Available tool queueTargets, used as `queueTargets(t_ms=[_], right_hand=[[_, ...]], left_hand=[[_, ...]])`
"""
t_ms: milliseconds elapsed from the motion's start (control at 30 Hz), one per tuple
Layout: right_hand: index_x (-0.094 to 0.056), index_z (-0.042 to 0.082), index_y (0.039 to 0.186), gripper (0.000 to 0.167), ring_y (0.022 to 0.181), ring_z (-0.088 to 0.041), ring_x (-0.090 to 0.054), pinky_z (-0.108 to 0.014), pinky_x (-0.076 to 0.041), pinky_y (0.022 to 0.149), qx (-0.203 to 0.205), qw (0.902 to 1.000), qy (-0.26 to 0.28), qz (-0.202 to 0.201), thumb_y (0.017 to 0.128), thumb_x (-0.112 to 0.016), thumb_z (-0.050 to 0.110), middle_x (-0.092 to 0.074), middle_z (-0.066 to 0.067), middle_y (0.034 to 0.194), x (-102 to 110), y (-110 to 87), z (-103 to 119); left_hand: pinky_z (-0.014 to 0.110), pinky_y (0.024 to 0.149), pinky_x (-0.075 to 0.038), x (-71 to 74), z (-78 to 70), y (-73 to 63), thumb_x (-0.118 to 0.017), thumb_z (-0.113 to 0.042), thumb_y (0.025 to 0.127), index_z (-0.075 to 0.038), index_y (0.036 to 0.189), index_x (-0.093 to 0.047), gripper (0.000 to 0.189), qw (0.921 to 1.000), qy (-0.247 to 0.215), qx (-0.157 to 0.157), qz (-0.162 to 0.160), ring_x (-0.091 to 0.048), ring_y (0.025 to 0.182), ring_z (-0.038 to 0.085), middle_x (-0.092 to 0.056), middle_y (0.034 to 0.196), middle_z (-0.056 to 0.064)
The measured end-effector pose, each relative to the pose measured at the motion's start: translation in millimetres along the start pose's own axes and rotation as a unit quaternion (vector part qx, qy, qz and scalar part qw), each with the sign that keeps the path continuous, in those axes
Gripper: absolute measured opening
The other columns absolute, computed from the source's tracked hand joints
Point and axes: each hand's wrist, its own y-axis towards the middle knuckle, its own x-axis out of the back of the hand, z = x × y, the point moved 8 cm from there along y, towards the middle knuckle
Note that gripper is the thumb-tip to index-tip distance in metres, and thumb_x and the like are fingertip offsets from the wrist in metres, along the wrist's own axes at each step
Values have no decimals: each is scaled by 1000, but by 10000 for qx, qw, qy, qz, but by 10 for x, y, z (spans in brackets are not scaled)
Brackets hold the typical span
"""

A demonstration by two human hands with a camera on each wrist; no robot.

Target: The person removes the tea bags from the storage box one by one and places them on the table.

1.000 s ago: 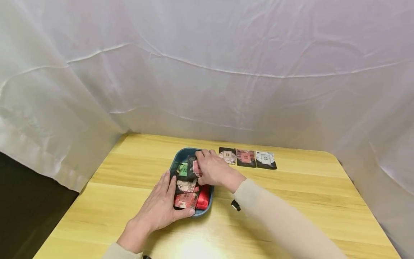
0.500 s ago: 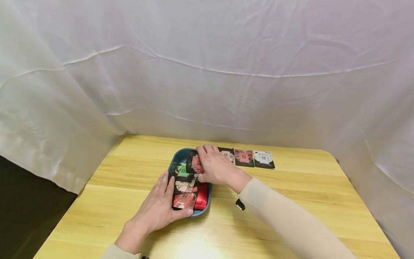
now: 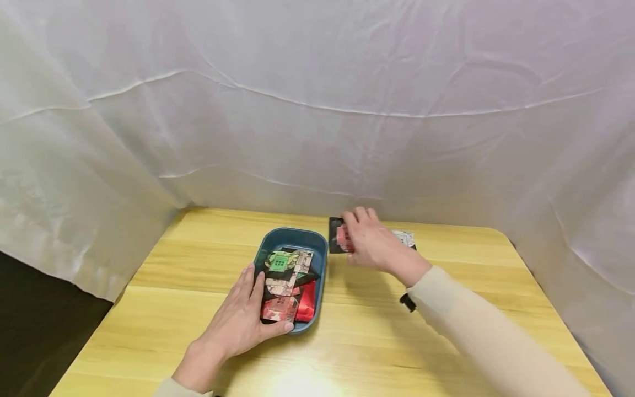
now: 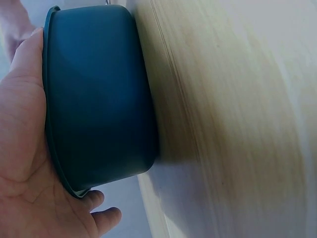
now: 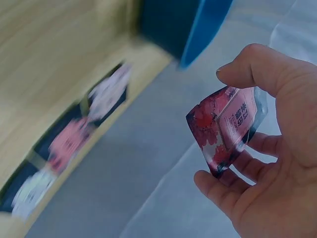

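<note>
My left hand (image 3: 230, 325) rests along the near-left rim of a blue plastic bin (image 3: 321, 248), fingers extended, thumb across its front corner. Inside lie several small square packets: a green-labelled packet (image 3: 280, 262), a red-printed packet (image 3: 279, 309) and a shiny red one (image 3: 306, 302) among them. To the bin's right, my right hand (image 3: 377, 240) holds a black packet with a red floral print and pink label (image 5: 225, 124) between thumb and fingers, above the table. In the left wrist view, the bin's outer wall (image 4: 99, 94) stands against my palm.
Packets lie in a row at the table's far edge: a white one (image 5: 32, 193), a pink one (image 5: 69, 141) and a pale one (image 5: 109, 94). My right hand mostly covers them in the head view. A pale curtain (image 3: 297, 149) hangs behind the wooden table (image 3: 446, 331).
My right hand has lifted the pink-labelled packet out of the bin and carried it right, over the row. The left hand stays at the bin.
</note>
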Motion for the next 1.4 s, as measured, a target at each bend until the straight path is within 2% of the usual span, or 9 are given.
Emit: queueTargets(t_ms=[133, 233, 467, 567, 700, 900, 1033, 1167, 1400], right_hand=[[-39, -4, 152, 100, 126, -45, -49, -58, -49, 111, -306, 9995, -88, 76, 71, -92, 20, -50, -28, 139, 59, -175, -387], [-36, -6, 154, 103, 130, -50, -48, -65, -44, 114, -576, 9980, -107, 254, 72, -94, 19, -48, -33, 142, 66, -312, -711], [-42, -8, 144, 94, 126, -58, -48, -71, -46, 107, -1056, 9908, -411, 741, 73, -94, 23, -49, -38, 137, -5, -532, -1403], [-42, -8, 144, 93, 126, -59, -47, -71, -45, 106, -1181, 9874, -444, 955, 74, -93, 26, -49, -39, 138, -58, -560, -1621], [-41, -8, 145, 90, 127, -59, -47, -71, -44, 107, -1323, 9833, -435, 1169, 74, -87, 21, -48, -40, 139, -139, -578, -1860], [-41, -8, 145, 90, 130, -62, -45, -73, -43, 108, -1605, 9759, -375, 1432, 74, -88, 21, -46, -41, 141, -240, -665, -2138], [-43, -6, 144, 88, 127, -59, -46, -74, -45, 104, -1679, 9707, -395, 1675, 74, -88, 23, -47, -41, 139, -358, -687, -2227], [-44, -4, 145, 82, 126, -54, -47, -72, -48, 102, -1779, 9653, -384, 1871, 77, -84, 16, -50, -37, 137, -470, -701, -2276], [-34, -3, 154, 90, 139, -60, -37, -77, -41, 108, -2030, 9522, -212, 2272, 78, -81, 11, -37, -39, 153, -621, -701, -2324]], left_hand=[[59, 128, -27, 18, 23, -20, -67, -85, 80, 5, 164, -26, 130, 10000, -36, 33, 0, -13, 162, 44, -9, 174, 28], [60, 127, -28, 38, 37, -35, -67, -85, 80, 5, 164, -27, 130, 10000, -38, 33, -3, -15, 162, 45, -9, 174, 29], [61, 126, -29, 85, 67, -60, -67, -85, 80, 6, 163, -29, 129, 10000, -4, -22, -32, -17, 161, 47, -11, 174, 30], [62, 126, -29, 100, 74, -69, -65, -87, 80, 7, 163, -29, 130, 10000, 19, -47, -85, -17, 161, 47, -10, 174, 30], [62, 125, -29, 110, 77, -84, -63, -89, 80, 8, 162, -29, 132, 9999, 78, -60, -121, -19, 160, 49, -11, 173, 31], [63, 125, -30, 97, 45, -69, -58, -92, 80, 8, 162, -28, 133, 9998, 83, -130, -124, -19, 159, 49, -12, 173, 31], [62, 126, -29, 98, 49, -64, -54, -95, 79, 8, 162, -29, 134, 9997, 81, -176, -133, -18, 160, 48, -11, 173, 31], [63, 126, -29, 97, 46, -64, -55, -94, 79, 7, 163, -29, 134, 9998, 37, -154, -111, -17, 160, 48, -10, 174, 30], [64, 125, -30, 83, 57, -65, -58, -93, 79, 7, 163, -29, 134, 9999, -37, -91, -91, -16, 160, 48, -9, 174, 29]])
